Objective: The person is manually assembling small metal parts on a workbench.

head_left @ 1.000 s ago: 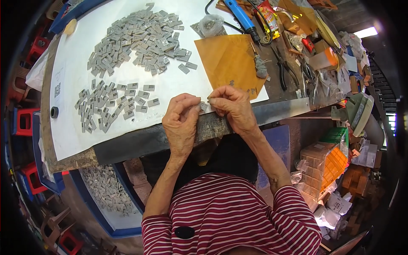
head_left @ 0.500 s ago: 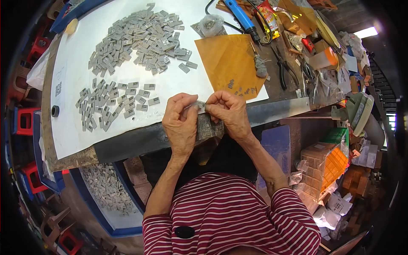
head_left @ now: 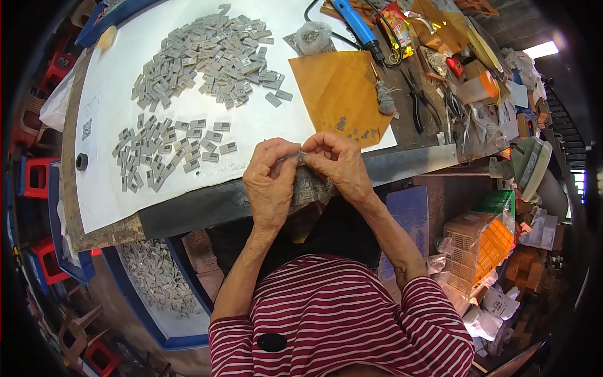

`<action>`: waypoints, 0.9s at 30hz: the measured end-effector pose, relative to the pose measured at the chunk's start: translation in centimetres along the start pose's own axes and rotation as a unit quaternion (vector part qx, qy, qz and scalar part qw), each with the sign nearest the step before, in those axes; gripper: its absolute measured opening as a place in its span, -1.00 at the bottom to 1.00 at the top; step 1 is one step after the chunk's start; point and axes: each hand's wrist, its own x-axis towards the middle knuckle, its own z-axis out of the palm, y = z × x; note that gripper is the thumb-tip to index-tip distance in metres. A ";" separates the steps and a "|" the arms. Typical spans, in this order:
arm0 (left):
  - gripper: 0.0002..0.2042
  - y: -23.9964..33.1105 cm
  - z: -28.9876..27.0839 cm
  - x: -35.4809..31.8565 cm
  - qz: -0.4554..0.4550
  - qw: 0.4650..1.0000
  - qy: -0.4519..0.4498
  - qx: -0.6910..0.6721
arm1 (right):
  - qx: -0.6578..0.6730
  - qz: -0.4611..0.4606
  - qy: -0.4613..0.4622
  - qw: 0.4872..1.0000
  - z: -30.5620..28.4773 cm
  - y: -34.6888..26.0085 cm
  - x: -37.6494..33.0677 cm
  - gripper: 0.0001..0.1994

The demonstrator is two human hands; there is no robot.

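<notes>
Over the table's front edge, my left hand (head_left: pixel 271 179) pinches a small grey rectangular piece (head_left: pixel 300 156) between thumb and fingertips. From the other side, the thumb and forefinger of my right hand (head_left: pixel 344 168) close on that piece's right end; whether a second tiny part sits there is hidden. Left of my hands lies a loose group of similar grey pieces (head_left: pixel 190 154), each with a dark slot or mark. Beyond it rises a larger heap of such pieces (head_left: pixel 207 60). A brown paper sheet (head_left: pixel 333 88) with several tiny dark metal bits (head_left: pixel 357 136) lies just past my right hand.
White paper (head_left: pixel 100 188) covers the table's left part. Black-handled pliers (head_left: pixel 417 103), a blue electric screwdriver (head_left: pixel 353 25) and a clear bag (head_left: pixel 312 39) of small parts lie farther back. Below left stands a blue bin (head_left: pixel 195 340) holding grey pieces. An orange crate (head_left: pixel 493 251) sits at lower right.
My hands have come closer together, and the fingertips of my right hand now meet those of my left at the grey piece. The heaps look the same.
</notes>
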 end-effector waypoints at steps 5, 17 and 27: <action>-0.83 -0.4 -0.3 0.3 -0.003 1.000 -0.016 -0.010 | -0.004 -0.009 -0.002 1.000 0.0 0.5 0.2 -0.90; -0.79 0.6 -2.6 1.5 0.118 0.974 -0.119 0.150 | 0.073 0.033 -0.044 0.996 -0.3 -0.1 1.3 -0.96; -0.81 0.4 -4.2 1.4 0.190 0.945 -0.123 0.237 | -0.086 -0.019 -0.067 0.994 0.7 -0.5 1.3 -0.90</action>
